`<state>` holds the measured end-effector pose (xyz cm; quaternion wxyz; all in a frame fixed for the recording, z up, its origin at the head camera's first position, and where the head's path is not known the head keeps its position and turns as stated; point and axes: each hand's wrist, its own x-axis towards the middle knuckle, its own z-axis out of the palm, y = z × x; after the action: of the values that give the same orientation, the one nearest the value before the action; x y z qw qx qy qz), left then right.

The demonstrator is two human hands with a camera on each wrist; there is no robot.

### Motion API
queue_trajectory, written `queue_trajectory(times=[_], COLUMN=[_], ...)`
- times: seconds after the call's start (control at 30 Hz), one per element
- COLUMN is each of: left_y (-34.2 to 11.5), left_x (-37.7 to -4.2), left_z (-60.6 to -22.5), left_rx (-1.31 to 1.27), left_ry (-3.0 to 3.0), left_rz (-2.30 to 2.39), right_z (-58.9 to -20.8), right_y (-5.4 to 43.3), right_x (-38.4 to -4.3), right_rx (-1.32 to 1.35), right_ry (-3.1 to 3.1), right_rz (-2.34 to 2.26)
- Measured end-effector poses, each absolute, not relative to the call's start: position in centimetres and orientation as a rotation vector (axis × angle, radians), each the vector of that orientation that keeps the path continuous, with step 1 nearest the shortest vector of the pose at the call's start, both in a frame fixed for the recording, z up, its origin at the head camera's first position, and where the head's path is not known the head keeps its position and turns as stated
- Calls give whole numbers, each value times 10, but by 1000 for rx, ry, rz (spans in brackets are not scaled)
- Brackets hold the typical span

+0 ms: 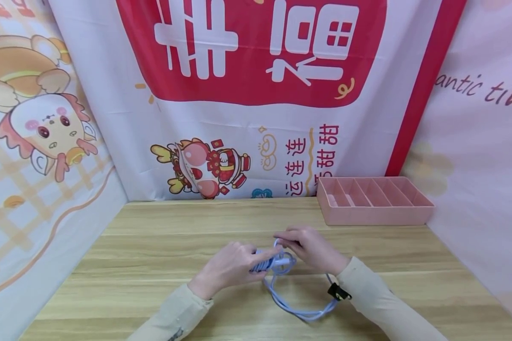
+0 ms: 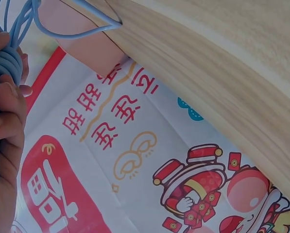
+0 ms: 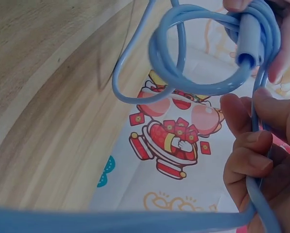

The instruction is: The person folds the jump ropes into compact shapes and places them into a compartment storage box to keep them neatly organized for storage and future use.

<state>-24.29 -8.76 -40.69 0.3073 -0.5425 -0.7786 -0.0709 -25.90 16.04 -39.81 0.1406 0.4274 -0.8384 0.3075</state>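
A light blue cord (image 1: 296, 312) is wound into a bundle (image 1: 261, 261) between the two hands, above the table. My left hand (image 1: 234, 265) grips the wound coils, its fingers curled round them in the left wrist view. A short pale blue tube (image 3: 248, 41) lies against the coils, with a loop of cord (image 3: 159, 53) coming out of its hollow end. My right hand (image 1: 313, 248) pinches strands of the cord just right of the bundle; the right wrist view shows its fingers (image 3: 251, 160) curled round them. A long slack loop hangs below both hands.
A pink divided box (image 1: 379, 215) stands at the table's back right corner. The wooden table (image 1: 162, 246) meets a printed cloth (image 1: 260, 94) behind, with more printed cloth at both sides. A small black piece (image 1: 338, 292) sits by the right sleeve.
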Motion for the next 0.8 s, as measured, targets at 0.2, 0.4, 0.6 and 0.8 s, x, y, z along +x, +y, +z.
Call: queue_trajectory(times=[0.2, 0.4, 0.6, 0.8], left_y=[-88, -89, -92, -94], left_x=[-242, -244, -250, -253], left_z=[-403, -404, -407, -407], left_rx=[-1454, -1448, -1439, -1433], left_ry=[-2062, -2006, -1988, -2016], left_rz=[-240, -272, -367, -435], right_z=[-400, -406, -412, -413], right_y=[164, 167, 173, 175], right_x=[-263, -271, -278, -280], right_rx=[1256, 1274, 1278, 1260], right_ry=[-2467, -2514, -2550, -2527], right_rz=[949, 1012, 1012, 830])
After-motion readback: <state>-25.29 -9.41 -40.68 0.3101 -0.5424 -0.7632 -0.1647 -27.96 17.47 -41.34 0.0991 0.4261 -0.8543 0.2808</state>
